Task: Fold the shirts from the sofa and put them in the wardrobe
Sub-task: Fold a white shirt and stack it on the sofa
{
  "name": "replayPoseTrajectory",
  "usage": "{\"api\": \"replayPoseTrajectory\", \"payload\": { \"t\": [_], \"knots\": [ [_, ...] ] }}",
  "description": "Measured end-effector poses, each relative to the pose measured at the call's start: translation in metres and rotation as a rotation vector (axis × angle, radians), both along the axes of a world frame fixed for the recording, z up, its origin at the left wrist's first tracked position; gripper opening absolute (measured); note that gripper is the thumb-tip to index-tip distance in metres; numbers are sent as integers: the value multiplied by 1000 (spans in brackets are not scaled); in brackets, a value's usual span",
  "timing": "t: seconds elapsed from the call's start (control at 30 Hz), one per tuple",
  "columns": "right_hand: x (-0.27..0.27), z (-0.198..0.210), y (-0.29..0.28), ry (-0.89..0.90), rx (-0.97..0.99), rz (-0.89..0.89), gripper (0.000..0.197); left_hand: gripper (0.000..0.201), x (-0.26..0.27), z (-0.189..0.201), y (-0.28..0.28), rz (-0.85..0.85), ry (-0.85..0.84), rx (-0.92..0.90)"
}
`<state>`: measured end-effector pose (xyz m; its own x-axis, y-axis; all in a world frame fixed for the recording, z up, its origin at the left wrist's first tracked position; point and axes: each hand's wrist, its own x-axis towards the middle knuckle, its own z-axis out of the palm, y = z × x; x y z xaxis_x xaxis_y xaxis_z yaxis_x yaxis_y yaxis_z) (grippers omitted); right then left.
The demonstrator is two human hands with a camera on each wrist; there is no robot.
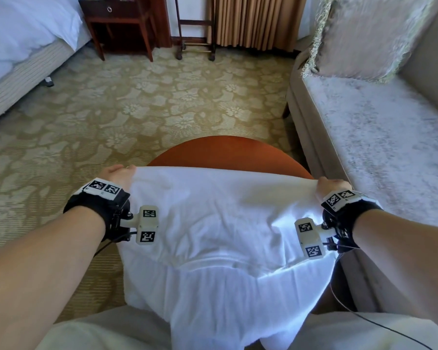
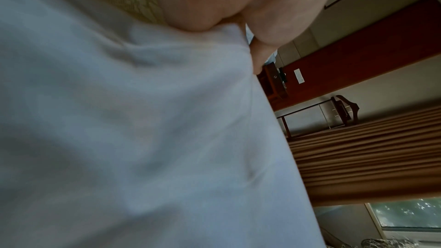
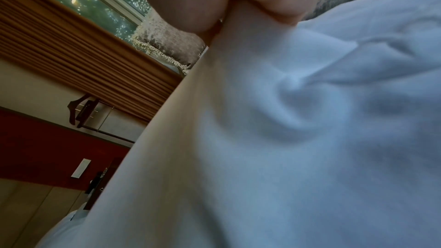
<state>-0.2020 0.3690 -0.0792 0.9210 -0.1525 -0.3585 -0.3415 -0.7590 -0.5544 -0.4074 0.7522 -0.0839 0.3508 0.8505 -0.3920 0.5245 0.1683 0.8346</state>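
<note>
The shirt (image 1: 213,223) lies spread over the round table (image 1: 225,152), its near part hanging toward the person's lap. The left hand (image 1: 116,175) pinches the far edge at ten o'clock, the right hand (image 1: 331,185) at two o'clock; both sets of fingers are closed on cloth. The sofa (image 1: 379,137) at three o'clock shows no other shirt here.

The step looks like squaring the shirt for a fold. It would go best with even tension between both corners, the edge kept level, and wrinkles at the middle smoothed before creasing.
</note>
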Motion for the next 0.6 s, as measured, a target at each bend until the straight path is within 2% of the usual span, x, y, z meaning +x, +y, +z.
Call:
{"api": "replayPoseTrajectory", "payload": {
  "t": [0.07, 0.1, 0.17, 0.2, 0.3, 0.37, 0.43, 0.53, 0.6],
  "knots": [
    [1, 5, 6, -54, 3, -82, 36, 27, 3, 0, 2, 147, -95, -88],
    [1, 7, 9, -50, 26, -104, 36, 31, 4, 0, 5, 119, -100, -117],
    [-2, 11, 11, 14, 114, -134, 36, 73, 4, -18, 21, 1, -5, -109],
    [-2, 10, 9, 52, 170, -156, 36, 83, 1, -27, 28, -59, 61, -107],
    [-10, 11, 3, 92, 214, -161, 45, 64, -15, -41, 32, -135, 116, -137],
    [-15, 11, 0, 76, 187, -167, 50, 66, -24, -19, 9, -158, 147, -136],
    [-24, 13, -2, 77, 174, -161, 48, 53, -29, -10, -1, -170, 180, -76],
    [-42, 17, -8, 90, 117, -90, 35, 35, -37, -7, -12, -198, 201, 36],
    [-53, 18, -11, 102, 76, -39, 36, 30, -43, -4, -20, -245, 209, 86]
  ]
}}
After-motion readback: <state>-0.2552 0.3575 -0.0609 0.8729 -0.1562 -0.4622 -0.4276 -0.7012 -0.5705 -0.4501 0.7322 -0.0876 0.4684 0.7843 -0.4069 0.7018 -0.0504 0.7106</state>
